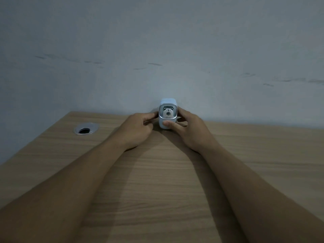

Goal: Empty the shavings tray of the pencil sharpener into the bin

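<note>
**Two hands steady a small sharpener at the far edge of a table**

A person reaches both bare arms across a wooden table (175,181). At twelve o'clock, close against a grey wall (157,41), stands a small pale blue pencil sharpener (167,114) with a cartoon bear face on its front. The left hand (138,129) closes on the sharpener's left side with thumb and fingertips. The right hand (188,128) wraps the right side, its thumb pressed flat on the lower front panel. At ten o'clock, well apart from the hands, a round metal-rimmed cable hole (85,130) is set into the table.

The likely risk is spillage: if the tray sticks and then comes free with a jerk, shavings could scatter over the table. A loose hold from the left hand could also let the light body tip or slide.

The light is dim. No seam shows where the shavings tray meets the body, so whether it is closed cannot be told. The sharpener's back and any crank are hidden. No bin is in view.
</note>
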Tool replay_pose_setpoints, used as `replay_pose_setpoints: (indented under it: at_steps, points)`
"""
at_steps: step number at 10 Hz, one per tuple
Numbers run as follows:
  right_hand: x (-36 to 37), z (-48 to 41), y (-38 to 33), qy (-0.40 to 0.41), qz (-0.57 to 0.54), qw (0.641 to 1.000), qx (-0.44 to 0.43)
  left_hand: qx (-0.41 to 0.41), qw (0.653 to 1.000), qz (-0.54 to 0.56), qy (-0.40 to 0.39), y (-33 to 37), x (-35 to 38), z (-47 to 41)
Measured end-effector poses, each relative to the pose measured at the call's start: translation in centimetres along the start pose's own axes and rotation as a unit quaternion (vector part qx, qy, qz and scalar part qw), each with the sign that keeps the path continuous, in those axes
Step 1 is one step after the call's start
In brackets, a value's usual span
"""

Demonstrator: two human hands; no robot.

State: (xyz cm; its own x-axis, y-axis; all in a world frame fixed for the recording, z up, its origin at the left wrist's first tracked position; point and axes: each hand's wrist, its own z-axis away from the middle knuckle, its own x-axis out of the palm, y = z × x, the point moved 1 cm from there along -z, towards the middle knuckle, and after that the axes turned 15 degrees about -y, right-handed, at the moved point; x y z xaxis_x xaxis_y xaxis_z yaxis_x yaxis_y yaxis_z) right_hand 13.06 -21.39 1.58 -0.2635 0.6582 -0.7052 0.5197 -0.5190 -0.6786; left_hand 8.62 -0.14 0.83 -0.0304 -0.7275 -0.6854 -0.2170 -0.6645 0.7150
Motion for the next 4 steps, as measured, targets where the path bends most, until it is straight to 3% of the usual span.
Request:
replay_pose_setpoints:
  at_steps: [3, 4]
  points:
    - [0.6, 0.0, 0.1, -0.022, -0.005, 0.999, 0.038, -0.019, 1.000, -0.013, -0.002, -0.9, 0.4, -0.2]
    - [0.8, 1.4, -0.2, -0.004, 0.031, 0.996, 0.088, -0.060, 0.993, -0.101, 0.034, -0.4, 0.8, 1.2]
